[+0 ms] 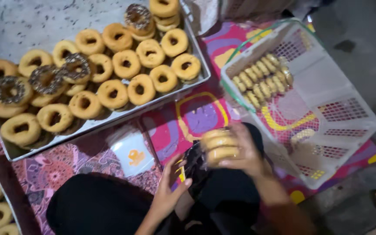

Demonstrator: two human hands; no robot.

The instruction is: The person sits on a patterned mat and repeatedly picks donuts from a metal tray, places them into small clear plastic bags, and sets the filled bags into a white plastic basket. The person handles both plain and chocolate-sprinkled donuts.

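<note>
- Doughnuts in a clear packet [219, 146] sit in our right hand [244, 152]: three plain rings stacked in a short column, with our fingers wrapped over the packet's far side, so this grip is closed on the packet.
- Our left hand [168, 187] is just below and to the left of that grip, fingers spread and loose, closed on nothing; its fingertips lie by a small yellow piece [180, 170] that we cannot identify.
- Both hands are over our lap, which is covered in black cloth [96, 204].
- Just right of the gripped packet stands a white plastic basket [349, 130] with green handles, tilted toward us; a row of packed doughnuts [263, 78] lies against its far wall, well apart from our right hand.
- Up and left of the grip lies a large metal tray [31, 21] on a patterned mat [201, 115]. It bears rows of plain glazed doughnuts [140, 89], and a few with chocolate sprinkles [46, 79] among them.
- Between that tray and our left hand lies a flat stack of clear bags [131, 150] on the mat.
- Far left of both hands, the edge of a second tray [5, 198] shows more plain rings.
</note>
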